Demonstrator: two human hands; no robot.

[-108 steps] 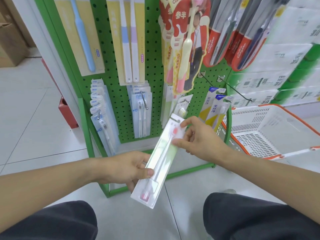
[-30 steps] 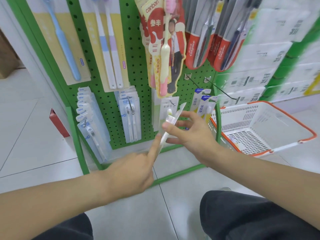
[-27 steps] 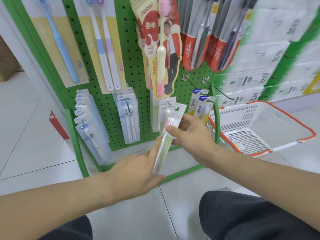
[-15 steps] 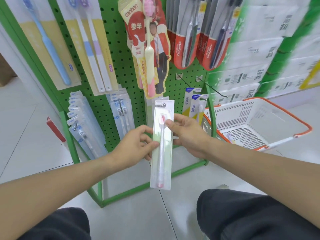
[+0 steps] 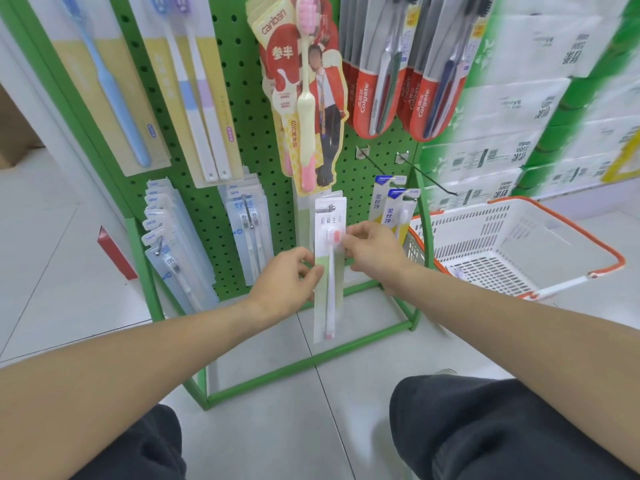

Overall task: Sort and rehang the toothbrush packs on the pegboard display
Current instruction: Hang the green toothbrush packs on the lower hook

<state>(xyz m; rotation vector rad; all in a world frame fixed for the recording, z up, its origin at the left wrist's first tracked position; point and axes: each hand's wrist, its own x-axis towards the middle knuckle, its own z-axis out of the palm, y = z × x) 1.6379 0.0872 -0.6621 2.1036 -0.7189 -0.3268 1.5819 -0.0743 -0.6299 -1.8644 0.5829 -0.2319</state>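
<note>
**A:** Where was the pack when you looked?

**B:** I saw the long clear plastic toothbrush pack with the pink-headed brush (image 5: 329, 271) hanging upright against the green perforated metal pegboard (image 5: 249, 140), just below the red and yellow die-cut card pack (image 5: 304, 95). Its hang hole sat at the metal peg hook (image 5: 330, 207); whether it was fully threaded on, I couldn't tell.

**A:** And the hands?

**B:** The left hand (image 5: 287, 282) pinched the pack's left edge about midway down, thumb in front. The right hand (image 5: 372, 251) pinched the right edge beside the brush head. Both grips were narrow, closed on that one pack.

**A:** What worried you?

**B:** The blister looked glossy and slick, the card backing thin and bendy. If the hole had only caught the hook's tip, I judged that letting go could drop the pack to the pale tiled floor (image 5: 277, 427) inside the green tubular frame. Pushing hard might also tear the thin hole, or buckle the card against the packs behind it on the same hook.

**A:** Anything nearby to snag?

**B:** The blue-topped white packs (image 5: 394, 209) hung just right of that hook, near the right knuckles, and a white slotted plastic basket with an orange rim (image 5: 519, 244) stood further right.
</note>
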